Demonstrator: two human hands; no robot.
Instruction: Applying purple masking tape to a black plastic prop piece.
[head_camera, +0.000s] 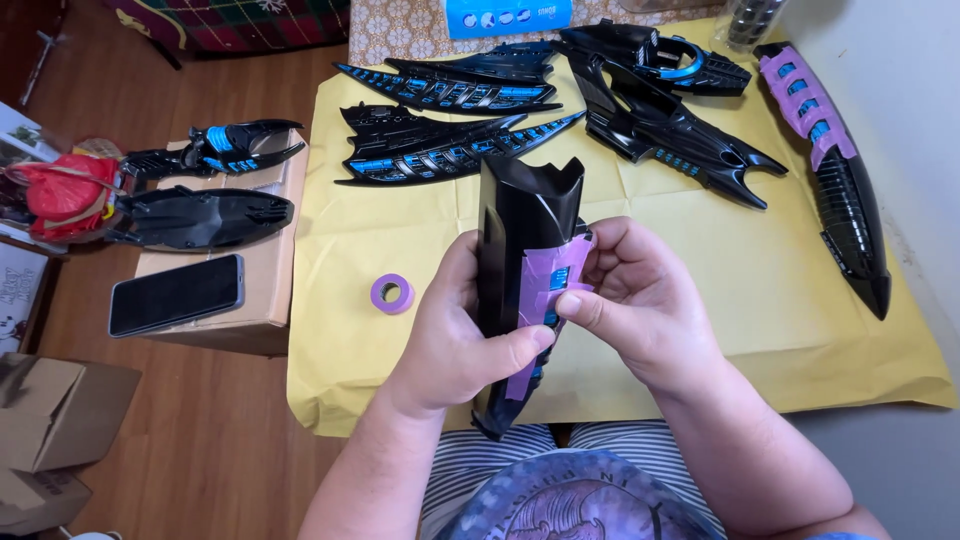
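My left hand (455, 335) grips a long glossy black plastic model part (520, 215) held upright over the yellow paper sheet (700, 260). Purple masking tape (552, 272) covers part of its face, with blue detail showing through a gap. My right hand (640, 300) presses the tape against the part with thumb and fingertips. The part's lower end points down toward my lap. A small purple tape roll (393, 293) lies on the paper just left of my left hand.
Several black and blue model parts (450, 145) lie across the far side of the paper; one at the right (835, 160) carries purple tape. At the left a cardboard box (255, 300) bears a phone (177, 293) and two more parts. More cardboard boxes (55, 410) sit on the floor.
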